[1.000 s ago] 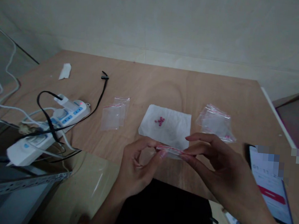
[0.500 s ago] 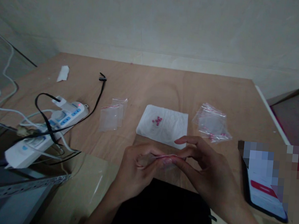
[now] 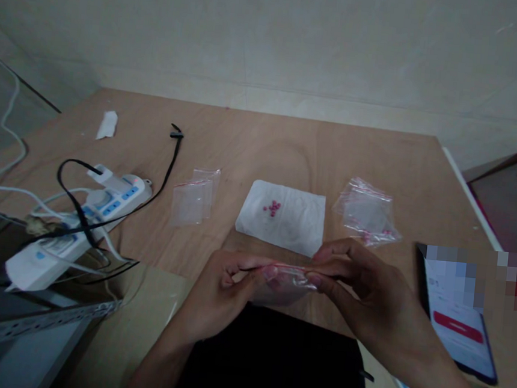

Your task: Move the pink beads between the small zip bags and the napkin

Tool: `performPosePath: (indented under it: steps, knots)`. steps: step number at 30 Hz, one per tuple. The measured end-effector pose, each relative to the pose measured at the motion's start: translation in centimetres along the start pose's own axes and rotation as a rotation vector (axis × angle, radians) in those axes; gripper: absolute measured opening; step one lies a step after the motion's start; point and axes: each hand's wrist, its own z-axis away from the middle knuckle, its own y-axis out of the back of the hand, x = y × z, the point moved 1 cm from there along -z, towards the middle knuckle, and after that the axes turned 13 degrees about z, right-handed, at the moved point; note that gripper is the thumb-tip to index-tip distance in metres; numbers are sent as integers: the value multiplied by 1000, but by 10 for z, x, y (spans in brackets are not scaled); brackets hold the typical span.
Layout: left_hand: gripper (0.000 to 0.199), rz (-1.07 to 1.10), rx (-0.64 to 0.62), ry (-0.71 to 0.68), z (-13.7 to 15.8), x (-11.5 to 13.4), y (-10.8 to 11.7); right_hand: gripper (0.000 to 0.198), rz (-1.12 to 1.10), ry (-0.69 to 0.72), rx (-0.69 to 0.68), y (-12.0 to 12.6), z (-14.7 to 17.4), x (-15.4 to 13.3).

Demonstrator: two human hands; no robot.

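Note:
Between both hands hangs a clear zip-lock bag point(image 3: 284, 288) with a pinkish-red top edge. My left hand point(image 3: 232, 288) pinches the left end of that edge between thumb and fingers. At the right end, my right hand point(image 3: 359, 287) grips it the same way. Whether anything lies inside the bag I cannot tell. Just beyond the hands, a white paper sheet point(image 3: 296, 221) lies flat, with several small red beads point(image 3: 274, 208) clustered on it.
Two flat clear bags point(image 3: 189, 203) lie to the left. On the right is a pile of clear bags point(image 3: 368, 212) with small red pieces inside. A phone point(image 3: 459, 332) lies at the right edge. Far left are a power strip point(image 3: 117, 200) with cables and a paper scrap point(image 3: 107, 125).
My hands have moved apart along the bag's top edge, the right one shifting right. More of the bag now shows, hanging below the fingers.

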Motion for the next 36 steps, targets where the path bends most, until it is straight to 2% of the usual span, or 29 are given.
performPosePath:
  steps: [4, 7, 9, 11, 13, 14, 15, 17, 21, 24, 28, 32, 34, 36]
  knots:
    - [11, 18, 116, -53, -6, -1, 11, 18, 6, -20, 103, 6, -5, 1]
    - [20, -86, 238, -148, -13, -8, 32, 18, 63, -24, 257, 30, -11, 9]
    - [26, -255, 438, -206, -21, -14, 53, 20, 149, -50, 374, 53, -18, 21]
    - [32, -507, 705, -259, -29, -19, 75, 21, 267, -102, 440, 75, -28, 37]
    - [50, -735, 888, -250, -39, -24, 93, 13, 328, -217, 438, 90, -42, 56]
    - [63, -821, 927, -212, -45, -25, 99, 11, 348, -279, 433, 95, -49, 66]
    - [74, -889, 944, -164, -50, -27, 105, 13, 373, -335, 429, 99, -55, 75]
    - [83, -986, 932, -58, -61, -28, 112, 19, 462, -398, 432, 103, -66, 94]
    - [73, -1086, 916, 29, -72, -29, 115, 28, 781, -354, 442, 105, -75, 117]
    - [63, -1093, 921, -20, -72, -30, 115, 32, 942, -250, 542, 102, -73, 113]
    - [62, -1039, 897, -60, -68, -34, 118, 30, 981, -115, 659, 92, -69, 90]
    - [70, -939, 915, -111, -62, -34, 121, 33, 878, -21, 677, 79, -67, 72]
    - [73, -880, 918, -215, -57, -32, 119, 33, 809, 24, 661, 68, -69, 65]
    - [74, -811, 901, -347, -52, -28, 112, 30, 740, 92, 585, 52, -75, 60]
